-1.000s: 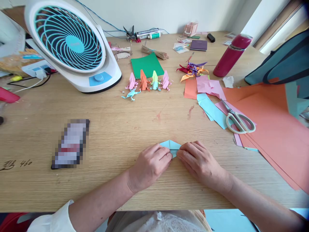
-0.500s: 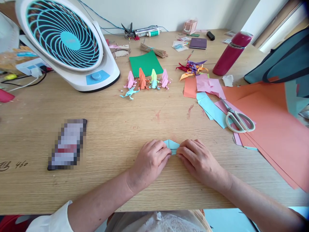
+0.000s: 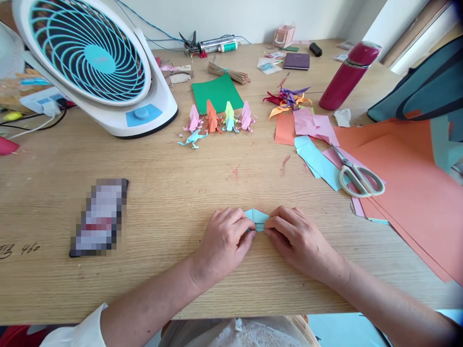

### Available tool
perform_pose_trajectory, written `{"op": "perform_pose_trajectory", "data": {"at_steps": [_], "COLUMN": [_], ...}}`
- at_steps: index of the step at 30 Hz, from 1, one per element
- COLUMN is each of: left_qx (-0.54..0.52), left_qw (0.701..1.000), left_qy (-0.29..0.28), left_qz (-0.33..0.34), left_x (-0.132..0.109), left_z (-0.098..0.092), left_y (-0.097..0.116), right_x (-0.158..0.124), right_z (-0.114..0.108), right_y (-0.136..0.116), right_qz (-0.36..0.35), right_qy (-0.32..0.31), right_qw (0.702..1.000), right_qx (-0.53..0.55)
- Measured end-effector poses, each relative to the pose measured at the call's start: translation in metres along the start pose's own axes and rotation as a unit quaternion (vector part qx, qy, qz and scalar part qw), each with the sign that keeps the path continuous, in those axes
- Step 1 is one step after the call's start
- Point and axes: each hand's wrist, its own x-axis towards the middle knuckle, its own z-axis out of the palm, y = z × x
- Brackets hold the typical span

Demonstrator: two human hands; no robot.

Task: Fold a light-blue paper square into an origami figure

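A small folded piece of light blue paper (image 3: 257,218) lies on the table between my two hands, its top edge peaked and a crease running across its lower part. My left hand (image 3: 229,236) pinches its left end between thumb and fingers. At the right end, my right hand (image 3: 298,238) grips it the same way. Fingers cover both ends of the paper. Farther back stand several folded paper figures, among them an orange one (image 3: 212,117) and a pink one (image 3: 246,117), with a light blue one (image 3: 194,139) in front.
Scissors (image 3: 358,179) rest on coloured sheets beside large orange paper (image 3: 408,168) at right. A phone-like object (image 3: 99,217), blurred out, lies at left. Behind are a fan (image 3: 97,62), green paper (image 3: 218,94), a red bottle (image 3: 345,79) and a teal bag (image 3: 430,82).
Both hands stay at the two ends of the blue paper. My left fingers and thumb have shifted slightly at its lower edge. The whole view has moved a little.
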Motion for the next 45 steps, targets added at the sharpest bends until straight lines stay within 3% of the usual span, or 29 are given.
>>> {"op": "perform_pose_trajectory", "data": {"at_steps": [8,18,28,45], "left_qx": [0.053,0.003,0.018,0.022], "left_qw": [0.997,1.000,0.999,0.994], "left_qy": [-0.013,-0.009,-0.045,-0.067], "left_qz": [0.045,0.023,0.012,-0.088], "left_x": [-0.002,0.001,0.001,0.009], "left_z": [0.001,0.003,-0.002,-0.001], "left_y": [0.002,0.000,0.004,0.012], "right_x": [0.001,-0.006,-0.008,-0.006], "right_z": [0.000,-0.010,-0.010,-0.009], "right_y": [0.002,0.007,0.005,0.003], "right_qz": [0.002,-0.017,0.031,0.076], "right_qy": [-0.002,0.035,0.008,0.007], "right_qw": [1.000,0.999,0.999,0.997], "right_qx": [0.009,-0.026,0.018,0.028]}}
